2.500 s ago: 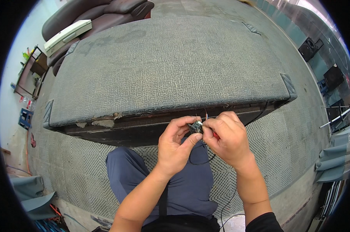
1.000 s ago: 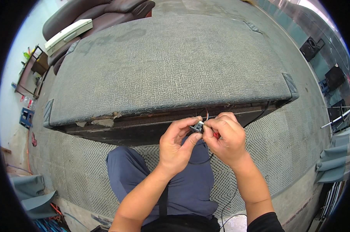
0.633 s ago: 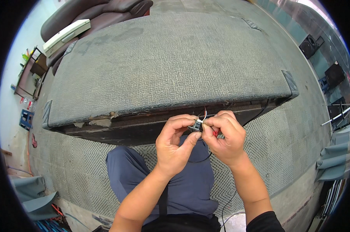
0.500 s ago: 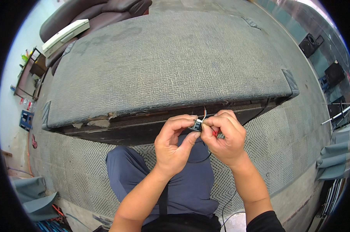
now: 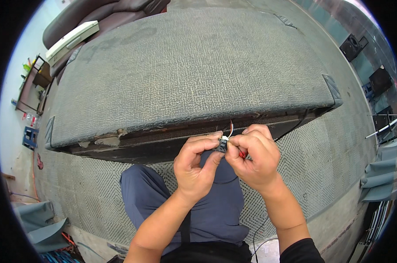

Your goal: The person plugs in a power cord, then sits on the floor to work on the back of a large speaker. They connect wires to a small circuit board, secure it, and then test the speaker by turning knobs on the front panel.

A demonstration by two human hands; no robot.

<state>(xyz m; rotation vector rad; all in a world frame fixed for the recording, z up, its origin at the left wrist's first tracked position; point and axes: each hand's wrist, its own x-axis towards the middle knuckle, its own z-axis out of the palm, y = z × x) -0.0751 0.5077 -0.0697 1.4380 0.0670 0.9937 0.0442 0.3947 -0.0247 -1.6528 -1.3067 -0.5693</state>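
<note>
Close to the front edge of a large black textured cabinet [image 5: 198, 65], my two hands meet over a small part. My left hand [image 5: 196, 166] pinches a small black connector block [image 5: 223, 145] between thumb and fingers. Thin white and red wires [image 5: 232, 127] rise from its white top end toward the cabinet. With its fingers closed, my right hand [image 5: 257, 153] presses thumb and forefinger at the block's right side. Something red [image 5: 242, 154], perhaps a handle, shows within the right hand; its kind is mostly hidden.
My blue-trousered knees [image 5: 185, 193] are below the cabinet's front. A brown sofa [image 5: 97, 17] with a long white case [image 5: 71, 42] stands far left. Black speakers [image 5: 351, 47] line the right wall. A thin black cable [image 5: 254, 236] lies near my right arm.
The block has turned slightly in my fingers, showing more of its dark face. My right hand has shifted a little, and the view has tilted slightly.
</note>
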